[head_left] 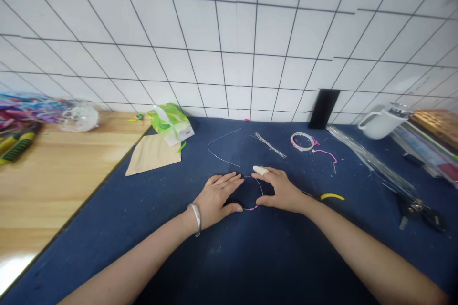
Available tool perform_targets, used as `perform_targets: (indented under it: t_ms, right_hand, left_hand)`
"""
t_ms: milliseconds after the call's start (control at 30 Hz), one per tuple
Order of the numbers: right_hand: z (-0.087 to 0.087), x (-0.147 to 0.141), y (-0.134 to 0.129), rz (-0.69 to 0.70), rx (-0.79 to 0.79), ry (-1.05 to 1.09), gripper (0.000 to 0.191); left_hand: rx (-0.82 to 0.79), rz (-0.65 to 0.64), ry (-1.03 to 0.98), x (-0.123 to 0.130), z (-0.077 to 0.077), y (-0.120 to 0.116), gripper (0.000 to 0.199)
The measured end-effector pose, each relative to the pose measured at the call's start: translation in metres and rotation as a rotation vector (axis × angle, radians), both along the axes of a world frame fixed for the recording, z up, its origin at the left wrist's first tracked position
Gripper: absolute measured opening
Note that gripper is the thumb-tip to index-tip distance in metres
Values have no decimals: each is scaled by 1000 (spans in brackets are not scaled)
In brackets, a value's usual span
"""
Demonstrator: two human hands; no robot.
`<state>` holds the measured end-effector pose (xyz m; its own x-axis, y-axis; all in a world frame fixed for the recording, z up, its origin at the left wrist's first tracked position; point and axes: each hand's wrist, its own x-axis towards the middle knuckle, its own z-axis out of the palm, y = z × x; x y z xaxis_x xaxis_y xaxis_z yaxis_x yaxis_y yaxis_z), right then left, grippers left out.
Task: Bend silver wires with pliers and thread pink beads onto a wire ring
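A thin wire ring (262,187) with a few small pink beads (253,208) at its near side lies on the dark blue mat. My left hand (217,198), with a silver bracelet at the wrist, rests flat on the ring's left side, fingers stretched out and thumb apart. On the right side, my right hand (277,189) touches the ring with thumb and fingertips spread apart; one finger wears a white cover (260,170). Beyond the hands lies a loose curved wire (208,146).
Behind are short wires (270,145) and a white ring-shaped dish (302,142) with pink thread. Yellow-handled pliers (332,196), long wires (372,159) and a mug (382,121) stand or lie right. Left are a paper sheet (152,155) and green packet (168,121).
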<state>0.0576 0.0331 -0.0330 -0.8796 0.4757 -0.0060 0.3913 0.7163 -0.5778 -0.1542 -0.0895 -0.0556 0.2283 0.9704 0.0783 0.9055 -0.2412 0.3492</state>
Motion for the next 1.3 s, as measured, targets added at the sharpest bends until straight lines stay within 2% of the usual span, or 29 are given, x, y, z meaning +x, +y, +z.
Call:
perform_targets:
  t_ms: [133, 267, 400, 533, 733, 867, 1000, 1067, 1133, 1200, 1300]
  right_hand:
    - [-1, -9, 0, -130, -10, 85, 37]
    - [-11, -23, 0, -234, 19, 120, 29]
    - [-18, -31, 1, -223, 116, 130, 13]
    - [-21, -29, 1, -214, 124, 148, 13]
    - [-23, -24, 1, -213, 75, 181, 21]
    - [-23, -26, 1, -170, 157, 159, 12]
    - [-24, -28, -1, -127, 231, 176, 12]
    - [-22, -27, -2, -150, 175, 205, 10]
    - [-19, -25, -3, -186, 20, 251, 7]
    - [-15, -24, -3, -204, -241, 328, 11]
    - [-8, -24, -3, -196, -654, 471, 30]
  left_hand:
    - [8, 7, -49, 1, 4, 1, 44]
    - [49, 27, -82, 3, 5, 9, 35]
    - [84, 126, -65, 8, 5, 24, 27]
    - [70, 183, -38, 15, 6, 39, 12]
    - [77, 205, -11, 23, 6, 39, 13]
    - [75, 171, -22, 21, 5, 37, 9]
    - [64, 158, -81, 19, 4, 37, 7]
    - [82, 160, -167, 19, 5, 36, 7]
    - [118, 175, -297, 19, 6, 34, 8]
    - [127, 209, -463, 19, 8, 33, 7]
    - [-7, 231, -787, 19, 11, 31, 8]
